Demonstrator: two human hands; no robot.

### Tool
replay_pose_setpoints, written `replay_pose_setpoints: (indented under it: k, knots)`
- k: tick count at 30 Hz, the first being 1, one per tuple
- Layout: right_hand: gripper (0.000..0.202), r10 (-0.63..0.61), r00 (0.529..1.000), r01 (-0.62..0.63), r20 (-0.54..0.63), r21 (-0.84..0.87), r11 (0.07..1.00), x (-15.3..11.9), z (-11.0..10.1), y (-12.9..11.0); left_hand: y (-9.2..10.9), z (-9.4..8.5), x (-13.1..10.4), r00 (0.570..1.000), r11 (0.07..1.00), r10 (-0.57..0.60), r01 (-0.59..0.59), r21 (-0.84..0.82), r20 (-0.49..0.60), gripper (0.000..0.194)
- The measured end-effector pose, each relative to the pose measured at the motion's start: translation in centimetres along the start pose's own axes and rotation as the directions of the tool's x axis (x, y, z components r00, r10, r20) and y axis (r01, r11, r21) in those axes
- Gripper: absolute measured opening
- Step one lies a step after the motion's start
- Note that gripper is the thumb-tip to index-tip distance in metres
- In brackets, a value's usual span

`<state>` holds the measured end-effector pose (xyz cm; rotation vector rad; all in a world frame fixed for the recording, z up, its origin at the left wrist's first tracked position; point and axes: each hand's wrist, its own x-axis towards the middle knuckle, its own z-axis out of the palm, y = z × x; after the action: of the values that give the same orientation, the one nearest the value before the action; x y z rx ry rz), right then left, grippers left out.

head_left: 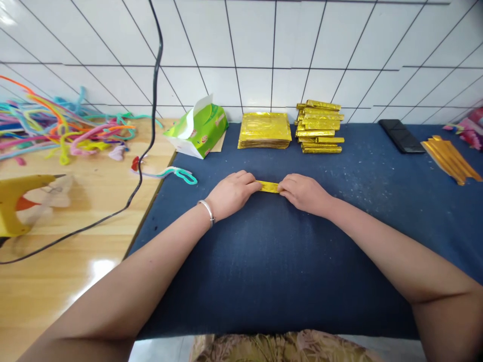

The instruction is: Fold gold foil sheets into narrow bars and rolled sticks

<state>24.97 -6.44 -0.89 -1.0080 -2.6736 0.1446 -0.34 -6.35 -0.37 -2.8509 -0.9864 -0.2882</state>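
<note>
A narrow folded strip of gold paper [269, 187] lies across the dark blue cloth [264, 271], between my two hands. My left hand [234, 193], with a silver bangle at the wrist, pinches its left end. Its right end is gripped by the fingers of my right hand [304, 193]. Behind the hands sits a flat stack of gold sheets [264, 129]. To the right of that stack is a pile of rolled or folded gold strips [320, 126].
At the back are a green tissue pack [204, 128], a black phone [401, 136] and orange-gold strips [451, 158]. On the wooden surface [94, 201] at left lie colourful pipe cleaners [64, 125], a yellow glue gun [18, 201] and a black cable [154, 100] hanging down.
</note>
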Motion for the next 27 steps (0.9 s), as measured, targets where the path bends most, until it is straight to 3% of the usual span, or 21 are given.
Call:
replay_pose_setpoints:
  k: [5, 10, 13, 22, 27]
  knots:
    - [0.026, -0.025, 0.998, 0.029, 0.051, -0.068, 0.997, -0.1, -0.6, -0.4, 0.6, -0.1, -0.1, 1.0, 1.0, 0.018, -0.018, -0.013, 0.017, 0.027]
    - [0.029, -0.039, 0.986, 0.071, 0.164, -0.195, 0.978, -0.2, -2.0, -1.8, 2.2, -1.0, 0.0, 0.994, 0.996, -0.089, 0.088, 0.016, 0.059, 0.024]
    - [0.028, -0.01, 0.979, 0.066, 0.204, -0.267, 0.961, -0.2, -2.7, -2.9, 3.2, -1.7, 0.1, 0.993, 0.996, -0.086, 0.083, 0.043, 0.084, 0.025]
    - [0.031, -0.089, 0.989, 0.122, 0.122, -0.296, 0.947, -0.3, -2.0, -3.6, 4.5, -1.3, 0.1, 0.994, 0.997, -0.073, 0.07, 0.043, 0.075, 0.031]
    - [0.033, -0.067, 0.986, 0.105, 0.15, -0.262, 0.959, -0.6, -1.5, -3.8, 4.7, -1.4, 0.2, 0.99, 0.996, -0.091, 0.088, 0.034, 0.11, 0.032]
